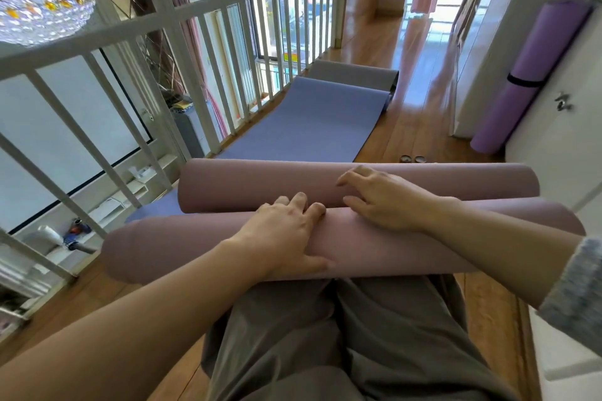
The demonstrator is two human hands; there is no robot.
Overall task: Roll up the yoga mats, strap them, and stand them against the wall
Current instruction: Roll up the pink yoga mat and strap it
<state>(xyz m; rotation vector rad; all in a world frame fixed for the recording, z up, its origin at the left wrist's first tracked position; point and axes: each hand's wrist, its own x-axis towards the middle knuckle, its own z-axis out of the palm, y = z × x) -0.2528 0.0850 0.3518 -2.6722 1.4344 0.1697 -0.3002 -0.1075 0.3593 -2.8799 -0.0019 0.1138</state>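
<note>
A dusty-pink yoga mat [391, 254] lies across my lap, wound into two rolls side by side, the far roll [254, 184] resting on the floor mat. My left hand [283, 234] grips the near roll, fingers curled over its top into the seam between the rolls, thumb on the near side. My right hand [381, 198] rests across the seam with arched fingers touching the far roll. A blue mat [309, 127] lies flat ahead, a grey mat [355, 75] beyond it. A purple rolled mat [527, 52] with a black strap [524, 81] leans against the right wall.
A white railing [208, 75] runs along the left edge of the wooden floor, with a drop to a lower level behind it. Two small round objects [413, 158] sit on the floor near the white door [573, 140] at right. The corridor continues ahead.
</note>
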